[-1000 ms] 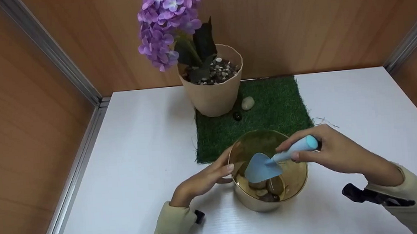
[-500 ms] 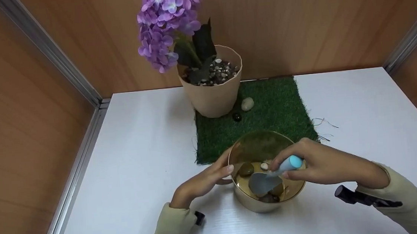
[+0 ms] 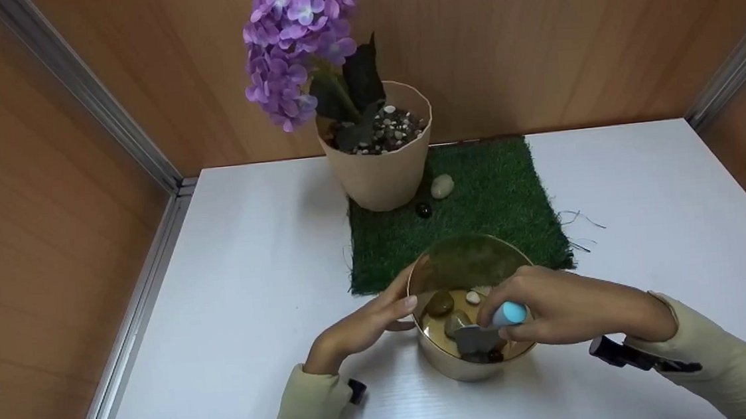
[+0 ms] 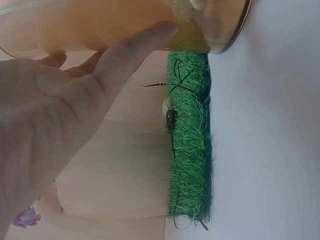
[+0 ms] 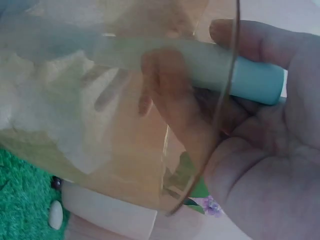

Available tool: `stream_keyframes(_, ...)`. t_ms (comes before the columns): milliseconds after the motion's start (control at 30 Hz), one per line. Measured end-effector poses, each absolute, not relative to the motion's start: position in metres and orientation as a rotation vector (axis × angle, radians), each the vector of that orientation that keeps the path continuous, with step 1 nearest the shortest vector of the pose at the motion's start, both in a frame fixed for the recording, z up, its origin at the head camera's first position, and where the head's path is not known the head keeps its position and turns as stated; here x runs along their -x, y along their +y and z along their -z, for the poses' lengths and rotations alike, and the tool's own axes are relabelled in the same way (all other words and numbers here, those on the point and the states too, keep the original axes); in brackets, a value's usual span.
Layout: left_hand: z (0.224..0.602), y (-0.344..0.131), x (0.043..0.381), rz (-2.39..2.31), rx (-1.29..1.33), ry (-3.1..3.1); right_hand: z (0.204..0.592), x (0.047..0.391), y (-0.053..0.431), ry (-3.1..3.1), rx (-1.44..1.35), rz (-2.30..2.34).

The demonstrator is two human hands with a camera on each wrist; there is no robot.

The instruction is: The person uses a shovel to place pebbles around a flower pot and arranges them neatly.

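Observation:
An amber see-through glass container (image 3: 448, 367) stands upright near the table's front, with several stones (image 3: 440, 303) in its bottom. My left hand (image 3: 363, 325) rests against its left side, fingers extended; the left wrist view shows the index finger along the wall of the container (image 4: 110, 25). My right hand (image 3: 557, 305) reaches over the right rim and grips a small light-blue trowel (image 3: 509, 314) by its handle. The grey-looking blade points down among the stones, its tip hidden. In the right wrist view, the trowel handle (image 5: 257, 80) shows partly through the tinted wall.
A green artificial-grass mat (image 3: 493, 213) lies behind the container. On it stand a beige pot (image 3: 380, 179) with purple flowers (image 3: 299, 35), a pale stone (image 3: 442, 186) and a dark stone (image 3: 424, 210). Wood-patterned panels (image 3: 533, 44) enclose the white table (image 3: 250, 259).
My right hand has moved left and down, lowering the trowel from above the container into it, and the blade has tilted steeper. The left hand has stayed at the container's side.

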State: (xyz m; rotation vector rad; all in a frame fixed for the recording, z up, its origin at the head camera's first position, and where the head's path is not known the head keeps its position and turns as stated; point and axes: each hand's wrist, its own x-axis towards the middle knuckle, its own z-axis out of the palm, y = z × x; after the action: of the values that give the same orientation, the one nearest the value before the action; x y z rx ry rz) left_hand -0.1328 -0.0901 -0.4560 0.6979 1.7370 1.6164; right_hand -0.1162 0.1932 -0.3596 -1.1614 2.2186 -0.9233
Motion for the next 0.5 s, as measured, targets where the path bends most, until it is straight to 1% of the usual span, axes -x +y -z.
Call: stream_keyframes(500,0.4568,-0.0908,0.1328,-1.601,-0.708,1.752,0.3684,0.1224,0.1918,2.176,1.097,1.054)
